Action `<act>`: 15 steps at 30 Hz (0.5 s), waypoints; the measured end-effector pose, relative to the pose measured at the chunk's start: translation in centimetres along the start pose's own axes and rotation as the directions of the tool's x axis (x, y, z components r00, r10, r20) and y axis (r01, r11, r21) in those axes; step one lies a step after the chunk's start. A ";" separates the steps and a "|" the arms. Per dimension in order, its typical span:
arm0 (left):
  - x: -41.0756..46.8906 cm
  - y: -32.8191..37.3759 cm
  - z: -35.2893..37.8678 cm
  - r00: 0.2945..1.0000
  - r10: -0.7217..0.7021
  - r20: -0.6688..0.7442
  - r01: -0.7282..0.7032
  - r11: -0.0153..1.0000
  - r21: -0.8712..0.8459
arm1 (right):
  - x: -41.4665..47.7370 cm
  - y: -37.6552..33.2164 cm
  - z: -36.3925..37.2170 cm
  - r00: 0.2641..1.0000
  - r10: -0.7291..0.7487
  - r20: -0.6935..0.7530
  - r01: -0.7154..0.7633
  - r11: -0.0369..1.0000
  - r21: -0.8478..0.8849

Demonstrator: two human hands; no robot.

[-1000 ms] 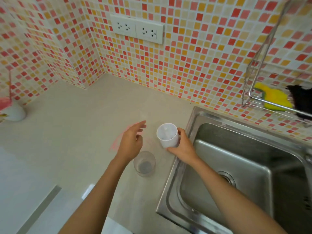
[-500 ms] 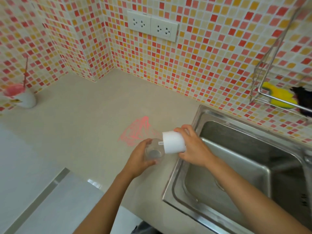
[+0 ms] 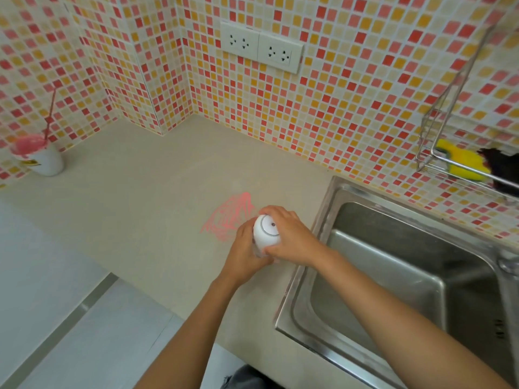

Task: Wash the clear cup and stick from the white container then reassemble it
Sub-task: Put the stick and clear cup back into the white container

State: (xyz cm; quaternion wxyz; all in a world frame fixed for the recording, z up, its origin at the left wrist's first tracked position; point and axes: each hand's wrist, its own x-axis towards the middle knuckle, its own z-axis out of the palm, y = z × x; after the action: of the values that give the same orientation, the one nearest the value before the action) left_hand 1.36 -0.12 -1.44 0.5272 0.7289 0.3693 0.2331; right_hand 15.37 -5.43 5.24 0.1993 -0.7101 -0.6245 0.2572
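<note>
Now both hands meet over the counter (image 3: 140,209), just beside the sink (image 3: 393,196). The right hand (image 3: 292,237) grips the white container (image 3: 265,233) with its fingers curled round it. The container is upside down, so its round bottom, with a ring and a little dot, faces up. The left hand (image 3: 245,254) curls round the lower part. A small bit of the clear cup (image 3: 259,253) peeks out there, right under the white container, and the two touch. Fingers hide most of the cup, so I cannot tell how far it goes inside.

Some pink marks (image 3: 227,217) are on the counter just behind the hands. Far to the left, by the wall (image 3: 337,108) of little red, pink and yellow tiles, stands a white pot (image 3: 47,162). It has pink stuff on top and a thin pink stalk poking up. Two white plugs (image 3: 261,50) sit side by side on the wall. A wire rack (image 3: 427,153) hangs on the wall above the sink. It holds a yellow sponge (image 3: 460,160) with something dark next to it.
</note>
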 end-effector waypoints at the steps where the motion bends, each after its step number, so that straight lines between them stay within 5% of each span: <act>1: -0.1 0.0 0.1 1.000 -0.001 -0.012 0.001 1.000 0.006 | 0.0 0.3 0.5 1.000 0.028 0.001 -0.028 0.997 0.074; 15: -0.8 -0.6 0.1 0.998 -0.068 0.017 0.068 0.997 0.024 | 0.2 1.2 3.0 0.993 0.095 -0.073 -0.080 0.978 0.191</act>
State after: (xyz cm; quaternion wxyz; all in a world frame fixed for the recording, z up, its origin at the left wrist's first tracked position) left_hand 0.77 -0.68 -2.03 0.5294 0.7243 0.3918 0.2041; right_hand 14.45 -5.49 2.11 0.2793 -0.7249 -0.5568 0.2942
